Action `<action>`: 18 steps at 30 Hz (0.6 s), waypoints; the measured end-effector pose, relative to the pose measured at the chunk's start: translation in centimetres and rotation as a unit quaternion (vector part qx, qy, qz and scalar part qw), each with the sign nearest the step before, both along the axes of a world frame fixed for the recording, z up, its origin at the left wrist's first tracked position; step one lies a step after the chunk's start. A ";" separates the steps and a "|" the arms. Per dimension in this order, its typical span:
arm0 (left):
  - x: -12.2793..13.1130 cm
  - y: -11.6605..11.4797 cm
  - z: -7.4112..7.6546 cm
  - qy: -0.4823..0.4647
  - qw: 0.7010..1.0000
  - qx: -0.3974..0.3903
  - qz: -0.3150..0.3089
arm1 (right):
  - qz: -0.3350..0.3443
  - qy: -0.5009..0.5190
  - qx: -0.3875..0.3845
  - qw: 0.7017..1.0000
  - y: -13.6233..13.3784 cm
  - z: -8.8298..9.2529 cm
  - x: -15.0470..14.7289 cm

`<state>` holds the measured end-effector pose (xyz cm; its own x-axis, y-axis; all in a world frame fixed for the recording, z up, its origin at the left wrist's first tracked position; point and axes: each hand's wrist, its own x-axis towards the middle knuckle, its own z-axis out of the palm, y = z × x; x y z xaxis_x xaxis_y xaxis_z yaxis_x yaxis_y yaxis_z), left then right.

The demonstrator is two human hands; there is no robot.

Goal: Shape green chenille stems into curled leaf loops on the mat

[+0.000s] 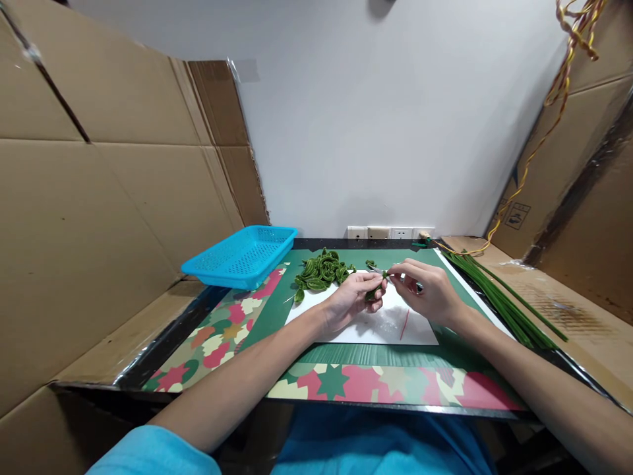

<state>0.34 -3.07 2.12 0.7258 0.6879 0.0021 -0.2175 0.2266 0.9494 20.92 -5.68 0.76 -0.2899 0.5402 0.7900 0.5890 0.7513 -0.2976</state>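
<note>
Over the white sheet (326, 330), my left hand (352, 300) is closed on a small green fuzzy piece (374, 292). Close beside it on the right, my right hand (428, 288) pinches at the top end of that piece, where the fingertips of both hands nearly meet. What exactly the right fingertips grip is too small to tell. A pile of curled green fuzzy pieces (321, 270) lies just left of and behind my left hand. Long straight green fuzzy stems (499, 300) lie at the right. A thin red strip (405, 324) rests on the sheet.
A blue perforated basket (240, 254) stands at the back left. Cardboard walls (123, 165) rise on both sides. Wall sockets (378, 233) sit behind the table, and a twisted yellow and red wire (531, 153) hangs at the right. A patterned mat (346, 384) covers the table.
</note>
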 end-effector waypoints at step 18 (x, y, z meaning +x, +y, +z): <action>0.0 -0.4 0.5 -0.029 0.998 -0.041 -0.033 | 0.049 0.019 0.050 0.997 -0.3 0.2 -0.4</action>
